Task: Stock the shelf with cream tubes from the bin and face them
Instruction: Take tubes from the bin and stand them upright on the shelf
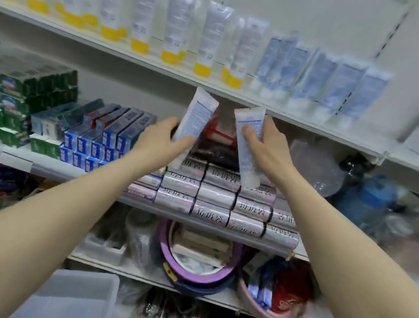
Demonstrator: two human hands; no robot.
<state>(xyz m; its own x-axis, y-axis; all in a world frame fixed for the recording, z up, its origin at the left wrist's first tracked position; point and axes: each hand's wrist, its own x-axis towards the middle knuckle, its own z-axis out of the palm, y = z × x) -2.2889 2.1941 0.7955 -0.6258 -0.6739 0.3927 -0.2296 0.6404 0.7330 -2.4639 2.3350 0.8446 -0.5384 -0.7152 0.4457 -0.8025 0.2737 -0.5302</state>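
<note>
Hands raised below the top shelf: left hand grips 1 cream tube, right hand grips another tube.

Silver rolls stacked on the middle shelf carry black Chinese characters, apparently 垃圾袋; print on the held tubes is too small to read
</note>
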